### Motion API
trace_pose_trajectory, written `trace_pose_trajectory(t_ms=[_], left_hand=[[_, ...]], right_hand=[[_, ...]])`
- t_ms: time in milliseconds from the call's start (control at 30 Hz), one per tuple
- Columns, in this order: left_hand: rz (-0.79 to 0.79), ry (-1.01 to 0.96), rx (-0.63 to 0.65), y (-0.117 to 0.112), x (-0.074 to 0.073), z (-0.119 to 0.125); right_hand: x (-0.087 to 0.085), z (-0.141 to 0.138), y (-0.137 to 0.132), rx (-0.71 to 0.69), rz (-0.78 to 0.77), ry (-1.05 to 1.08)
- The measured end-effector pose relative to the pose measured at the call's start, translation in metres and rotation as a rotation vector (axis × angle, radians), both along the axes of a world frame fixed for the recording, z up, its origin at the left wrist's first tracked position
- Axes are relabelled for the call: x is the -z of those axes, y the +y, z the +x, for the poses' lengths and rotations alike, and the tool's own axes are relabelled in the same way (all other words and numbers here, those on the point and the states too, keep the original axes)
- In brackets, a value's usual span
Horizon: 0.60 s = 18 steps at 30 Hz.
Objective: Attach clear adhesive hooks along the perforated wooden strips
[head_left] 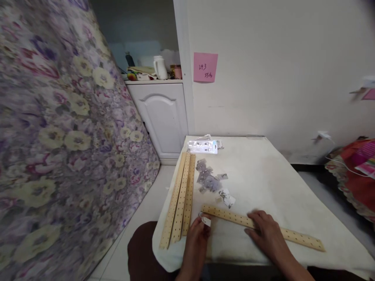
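Note:
A wooden strip (228,215) with rows of small holes lies slantwise across the near part of the table. My right hand (265,234) grips it around the middle, fingers over the far edge and thumb at the near side. Close to its left end, my left hand (197,238) pinches a small metal ring with a white tag (206,221); I cannot tell whether the ring touches the strip. Beyond the strip lie small metal pieces with white tags (227,198) and a heap of small clear plastic packets (209,180).
Several more perforated wooden strips (182,195) lie along the table's left edge. Clear packaging (202,146) is at the back of the cloth-covered table (258,171). A floral curtain (73,136) hangs at left, a wall (263,78) stands behind, and a knee (143,249) shows below.

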<state>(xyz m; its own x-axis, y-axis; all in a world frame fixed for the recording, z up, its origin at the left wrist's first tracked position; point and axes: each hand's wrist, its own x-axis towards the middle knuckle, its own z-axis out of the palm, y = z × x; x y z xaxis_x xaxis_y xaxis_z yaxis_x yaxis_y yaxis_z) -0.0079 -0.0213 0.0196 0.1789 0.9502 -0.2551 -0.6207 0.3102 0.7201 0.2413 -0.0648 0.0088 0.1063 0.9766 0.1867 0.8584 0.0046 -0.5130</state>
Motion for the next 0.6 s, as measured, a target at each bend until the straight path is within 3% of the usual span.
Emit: trace_pose_trajectory(t_ms=[200, 433, 500, 600], left_hand=[[-0.047, -0.031, -0.019, 0.000, 0.001, 0.002], [-0.008, -0.024, -0.003, 0.000, -0.001, -0.002], [0.005, -0.027, 0.018, 0.000, -0.003, 0.000], [0.035, -0.043, 0.050, 0.000, -0.006, 0.004]], right_hand=[[-0.006, -0.001, -0.003, -0.079, -0.109, 0.056], [0.008, -0.009, -0.010, -0.045, -0.103, 0.119], [0.004, -0.008, -0.010, -0.030, -0.080, 0.150], [-0.015, -0.014, -0.005, 0.019, -0.059, 0.270]])
